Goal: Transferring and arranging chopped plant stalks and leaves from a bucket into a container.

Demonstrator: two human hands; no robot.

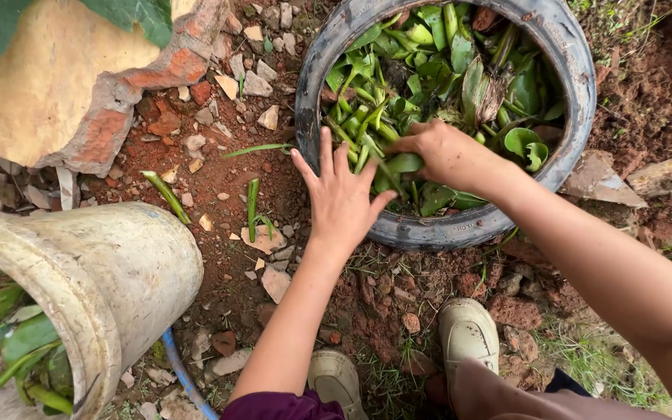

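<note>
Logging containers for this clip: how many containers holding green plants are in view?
2. A dark tyre-like round tub at top right, where both hands, left hand and right hand, reach in; a pale bucket at lower left, partly cut off. Others may be out of view.

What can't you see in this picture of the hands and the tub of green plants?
- Head view: right hand's fingertips, buried among the green plants.
- Tub top rim, cut by the picture's edge.
- White bucket inside, cut by the left and bottom edges.
- Left hand's palm, facing down.
</note>
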